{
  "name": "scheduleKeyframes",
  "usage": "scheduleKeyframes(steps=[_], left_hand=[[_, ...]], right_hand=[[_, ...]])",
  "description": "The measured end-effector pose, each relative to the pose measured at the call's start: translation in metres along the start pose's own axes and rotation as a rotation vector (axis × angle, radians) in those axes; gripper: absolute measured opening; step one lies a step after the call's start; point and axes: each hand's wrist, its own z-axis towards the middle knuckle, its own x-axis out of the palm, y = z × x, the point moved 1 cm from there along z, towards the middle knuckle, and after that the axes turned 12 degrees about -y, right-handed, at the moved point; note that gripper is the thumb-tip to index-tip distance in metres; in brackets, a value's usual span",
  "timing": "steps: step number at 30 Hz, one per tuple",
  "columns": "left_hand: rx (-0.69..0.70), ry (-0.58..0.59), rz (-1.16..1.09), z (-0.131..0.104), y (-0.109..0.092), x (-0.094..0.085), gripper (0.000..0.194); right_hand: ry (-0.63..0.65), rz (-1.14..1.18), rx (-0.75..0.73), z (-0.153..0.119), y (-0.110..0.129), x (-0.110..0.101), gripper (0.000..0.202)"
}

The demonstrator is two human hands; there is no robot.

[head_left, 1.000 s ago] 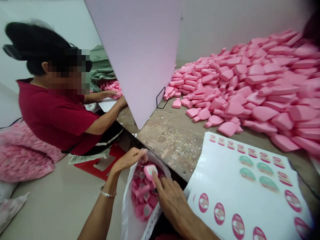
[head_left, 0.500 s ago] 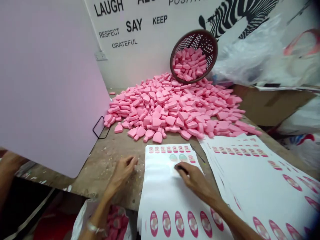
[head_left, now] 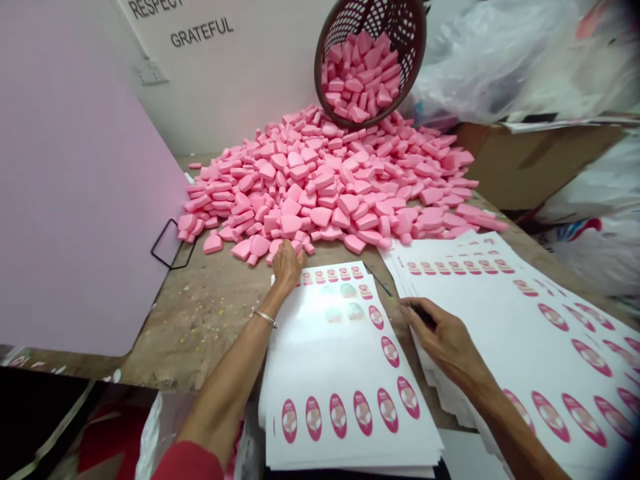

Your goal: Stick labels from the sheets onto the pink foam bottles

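Note:
My left hand [head_left: 287, 267] is at the front edge of a heap of pink bottle-shaped pieces [head_left: 320, 177]. Its fingers are closed on one of these at the top of the near sticker sheet stack [head_left: 320, 353]; the fingertips are partly hidden. Pink oval and small rectangular stickers line the sheet's borders, and its middle is mostly bare. My right hand [head_left: 445, 337] hovers between this stack and a second sheet stack [head_left: 480, 297]. A small dark tool [head_left: 421, 310] is pinched in it, its kind unclear.
A brown basket [head_left: 415, 67] lies tipped behind the heap, spilling pink pieces. On the left stands a large pale panel [head_left: 85, 200] with a black wire frame [head_left: 156, 250]. A thin dark stick [head_left: 379, 280] lies between the stacks. A cardboard box [head_left: 540, 160] and plastic bags [head_left: 475, 60] are at right.
My left hand has gone forward from beside the sheets to the pink heap. My right hand has moved right, off the near sheet, where more pale round marks show. The camera tilts further down.

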Motion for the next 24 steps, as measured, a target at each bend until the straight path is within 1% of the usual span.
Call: scheduleKeyframes(steps=[2,3,6,7,9,11,12,14,18,21,24], left_hand=[[-0.042,0.027,-0.117,-0.014,0.003,-0.019,0.030],[-0.070,0.059,-0.183,-0.027,0.005,-0.029,0.033],[-0.175,0.208,-0.384,-0.078,0.012,-0.054,0.038],[-0.216,0.255,-0.439,-0.097,0.015,-0.059,0.038],[-0.288,0.310,-0.532,-0.130,0.020,-0.064,0.036],[-0.341,0.327,-0.603,-0.151,0.023,-0.062,0.035],[-0.359,0.326,-0.631,-0.157,0.023,-0.058,0.034],[-0.381,0.315,-0.674,-0.160,0.022,-0.050,0.035],[-0.385,0.288,-0.725,-0.156,0.019,-0.033,0.038],[-0.368,0.293,-0.749,-0.156,0.020,-0.025,0.040],[-0.347,0.303,-0.759,-0.158,0.023,-0.023,0.041]], right_hand=[[0.031,0.011,0.001,-0.009,0.004,0.003,0.032],[0.052,0.018,-0.017,-0.013,0.008,0.008,0.031],[0.072,0.004,-0.138,-0.023,0.018,0.027,0.024],[0.063,-0.015,-0.196,-0.024,0.020,0.034,0.021],[0.034,-0.062,-0.319,-0.022,0.022,0.047,0.018],[0.001,-0.128,-0.440,-0.016,0.021,0.058,0.014],[-0.014,-0.166,-0.490,-0.012,0.021,0.063,0.012],[-0.042,-0.234,-0.560,-0.004,0.020,0.072,0.010],[-0.060,-0.302,-0.617,0.005,0.019,0.086,0.011],[-0.054,-0.329,-0.653,0.004,0.017,0.089,0.013],[-0.031,-0.331,-0.678,0.002,0.017,0.089,0.015]])
